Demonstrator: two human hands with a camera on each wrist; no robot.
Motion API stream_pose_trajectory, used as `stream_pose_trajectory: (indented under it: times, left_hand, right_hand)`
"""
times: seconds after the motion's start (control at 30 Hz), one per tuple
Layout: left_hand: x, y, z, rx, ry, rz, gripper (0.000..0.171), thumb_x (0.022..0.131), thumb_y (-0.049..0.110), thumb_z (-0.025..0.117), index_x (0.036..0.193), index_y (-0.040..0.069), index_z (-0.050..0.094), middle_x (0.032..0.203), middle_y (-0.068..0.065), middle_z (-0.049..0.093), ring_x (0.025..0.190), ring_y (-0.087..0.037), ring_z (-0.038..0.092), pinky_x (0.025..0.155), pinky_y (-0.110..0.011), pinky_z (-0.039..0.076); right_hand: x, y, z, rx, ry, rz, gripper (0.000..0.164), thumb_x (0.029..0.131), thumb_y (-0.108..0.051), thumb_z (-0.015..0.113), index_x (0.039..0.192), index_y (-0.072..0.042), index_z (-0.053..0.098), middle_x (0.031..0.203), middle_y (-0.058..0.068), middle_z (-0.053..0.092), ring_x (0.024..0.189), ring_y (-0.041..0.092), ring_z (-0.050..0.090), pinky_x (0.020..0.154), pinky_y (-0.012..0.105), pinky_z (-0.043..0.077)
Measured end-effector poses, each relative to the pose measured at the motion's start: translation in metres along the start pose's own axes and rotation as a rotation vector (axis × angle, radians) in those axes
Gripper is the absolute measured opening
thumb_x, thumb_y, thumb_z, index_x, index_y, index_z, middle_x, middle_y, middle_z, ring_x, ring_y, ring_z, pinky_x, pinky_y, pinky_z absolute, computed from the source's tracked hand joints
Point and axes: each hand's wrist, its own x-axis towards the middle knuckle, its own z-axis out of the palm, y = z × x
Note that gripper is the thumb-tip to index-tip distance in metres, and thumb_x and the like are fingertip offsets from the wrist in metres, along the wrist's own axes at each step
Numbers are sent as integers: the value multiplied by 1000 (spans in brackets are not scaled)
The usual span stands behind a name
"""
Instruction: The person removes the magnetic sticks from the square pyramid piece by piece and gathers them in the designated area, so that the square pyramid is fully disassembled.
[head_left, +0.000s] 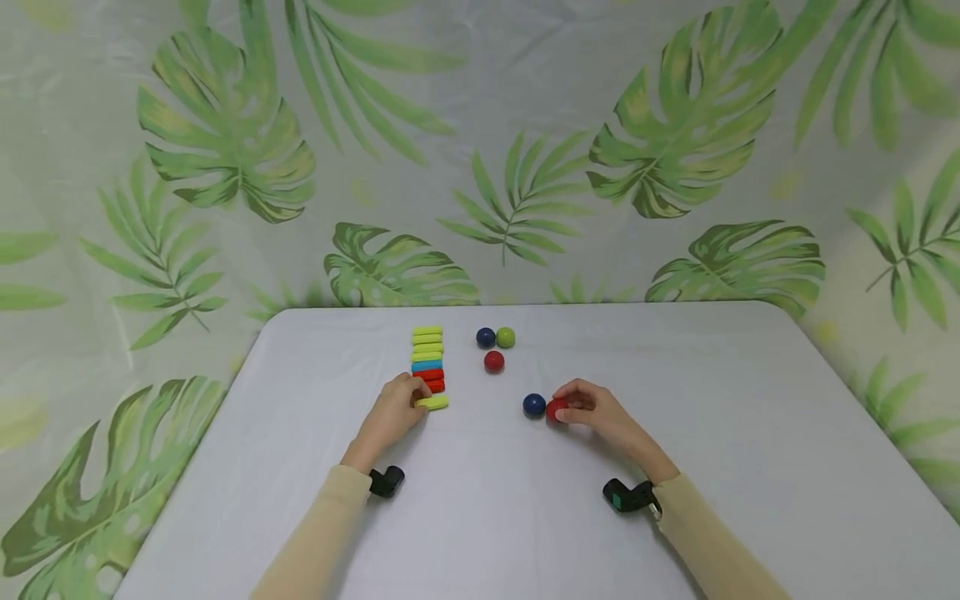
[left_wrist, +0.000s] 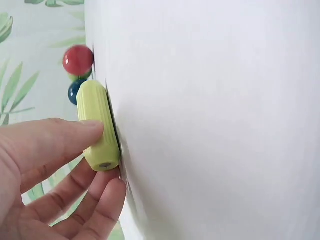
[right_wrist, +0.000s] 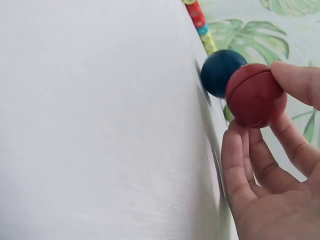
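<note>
My left hand (head_left: 395, 407) pinches a ridged yellow-green stick (left_wrist: 94, 107) between thumb and fingers, low on the white table. In the head view this stick (head_left: 437, 403) lies just in front of a column of similar sticks: two red (head_left: 431, 375), one blue (head_left: 427, 366) and several yellow-green (head_left: 427, 339). A red ball (right_wrist: 255, 97) with a seam line is gripped by the thumb and fingertips of my right hand (head_left: 597, 410). Close against its left side sits a dark blue ball (head_left: 534, 406).
Behind these, another dark blue ball (head_left: 486, 337) and a green ball (head_left: 506, 337) stand side by side, with a second red ball (head_left: 494, 362) just in front. The white table (head_left: 495, 517) ends at a leaf-patterned cloth (head_left: 525, 125). Each wrist wears a black camera.
</note>
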Motion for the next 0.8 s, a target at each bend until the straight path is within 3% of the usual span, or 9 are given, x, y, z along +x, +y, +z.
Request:
stream_pose_trajectory:
  times: [0.17, 0.43, 0.8]
  left_hand:
    - [5, -2, -5, 81, 55, -22, 13, 81, -4, 70, 92, 3, 66, 83, -5, 52, 76, -19, 48, 66, -32, 45]
    - [8, -2, -5, 96, 66, -37, 15, 79, -5, 70, 90, 4, 65, 82, -5, 51, 75, -20, 47, 67, -33, 44]
    - [9, -3, -2, 105, 82, -28, 16, 78, -5, 70, 91, 4, 66, 83, -6, 51, 74, -20, 47, 66, -34, 43]
  right_hand:
    - [16, -3, -4, -18, 52, 0, 34, 89, -17, 68, 117, 1, 58, 110, 14, 61, 97, 24, 55, 83, 33, 44]
    - [50, -13, 2, -119, 114, 51, 33, 90, -21, 69, 116, -3, 59, 114, 14, 61, 105, 28, 54, 88, 40, 44]
    - [81, -21, 18, -246, 82, 14, 30, 89, -14, 69, 114, -1, 60, 110, 15, 63, 101, 29, 56, 88, 39, 47]
